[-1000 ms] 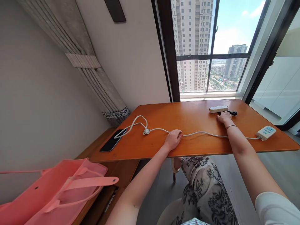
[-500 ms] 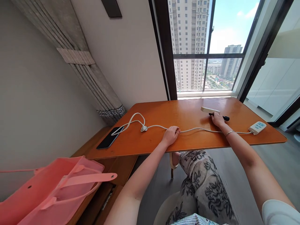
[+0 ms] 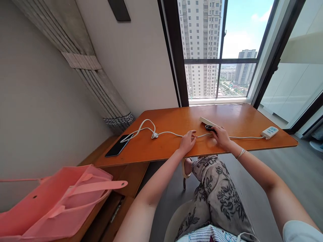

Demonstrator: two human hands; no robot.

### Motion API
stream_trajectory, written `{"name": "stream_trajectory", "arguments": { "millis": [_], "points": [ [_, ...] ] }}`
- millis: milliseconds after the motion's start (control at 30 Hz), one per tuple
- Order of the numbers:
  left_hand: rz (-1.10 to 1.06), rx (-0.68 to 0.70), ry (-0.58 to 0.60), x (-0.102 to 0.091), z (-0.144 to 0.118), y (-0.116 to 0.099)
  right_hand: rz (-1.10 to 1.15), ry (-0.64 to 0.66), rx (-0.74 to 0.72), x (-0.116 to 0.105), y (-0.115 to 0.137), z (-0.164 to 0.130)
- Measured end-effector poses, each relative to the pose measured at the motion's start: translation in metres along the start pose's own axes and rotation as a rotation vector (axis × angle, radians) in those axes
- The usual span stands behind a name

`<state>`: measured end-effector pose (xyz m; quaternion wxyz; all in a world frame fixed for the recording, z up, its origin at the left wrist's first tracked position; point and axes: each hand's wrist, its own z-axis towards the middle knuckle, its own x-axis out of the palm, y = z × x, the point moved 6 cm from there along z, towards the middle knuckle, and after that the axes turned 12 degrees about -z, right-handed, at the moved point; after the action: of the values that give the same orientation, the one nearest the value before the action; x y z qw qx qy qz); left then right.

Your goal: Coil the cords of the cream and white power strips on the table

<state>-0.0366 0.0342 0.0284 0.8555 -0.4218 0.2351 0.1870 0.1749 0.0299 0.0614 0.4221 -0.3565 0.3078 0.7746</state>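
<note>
A white extension cord (image 3: 169, 132) runs across the orange-brown table (image 3: 171, 116), from its plug (image 3: 154, 135) on the left to its white socket block (image 3: 270, 132) on the right. My left hand (image 3: 188, 142) rests near the table's front edge, its curled fingers around the cord. My right hand (image 3: 222, 137) is closed on a black looped cord (image 3: 209, 127), just above the white cord. A slim white bar-shaped object (image 3: 207, 121) lies against the black cord; whether they are joined I cannot tell. My right fingers partly cover the black cord.
A dark phone (image 3: 118, 147) lies at the table's left end, partly under the white cord's loop. A pink bag (image 3: 83, 198) sits at lower left on a wooden ledge. Behind the table are a window (image 3: 219, 60) and a tied curtain (image 3: 98, 84).
My right hand has moved left towards my left hand, bringing the black cord and the white bar along. My left hand stays at the white cord, its fingers slightly raised. The view has shifted slightly.
</note>
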Motion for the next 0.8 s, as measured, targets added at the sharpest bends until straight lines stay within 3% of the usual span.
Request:
{"name": "stream_trajectory", "arguments": {
  "millis": [133, 267, 400, 500, 633, 800],
  "points": [
    [-0.064, 0.035, 0.030, 0.023, 0.002, -0.028, 0.041, 0.013, -0.189, -0.001, 0.033, -0.012],
    [-0.050, 0.053, 0.034, 0.026, 0.007, -0.037, 0.136, 0.031, -0.287, -0.001, 0.046, -0.019],
    [-0.045, 0.068, 0.045, 0.024, 0.005, -0.038, 0.214, -0.022, -0.018, -0.003, 0.020, -0.004],
    [-0.009, 0.142, 0.069, 0.028, -0.001, -0.047, 0.087, 0.073, 0.198, 0.005, -0.002, 0.014],
    [0.072, 0.229, 0.132, 0.035, -0.009, -0.056, -0.082, 0.327, 0.287, 0.021, -0.010, 0.029],
    [0.159, 0.275, 0.212, 0.037, -0.020, -0.055, -0.139, 0.427, 0.392, 0.032, -0.012, 0.039]
  ]
}}
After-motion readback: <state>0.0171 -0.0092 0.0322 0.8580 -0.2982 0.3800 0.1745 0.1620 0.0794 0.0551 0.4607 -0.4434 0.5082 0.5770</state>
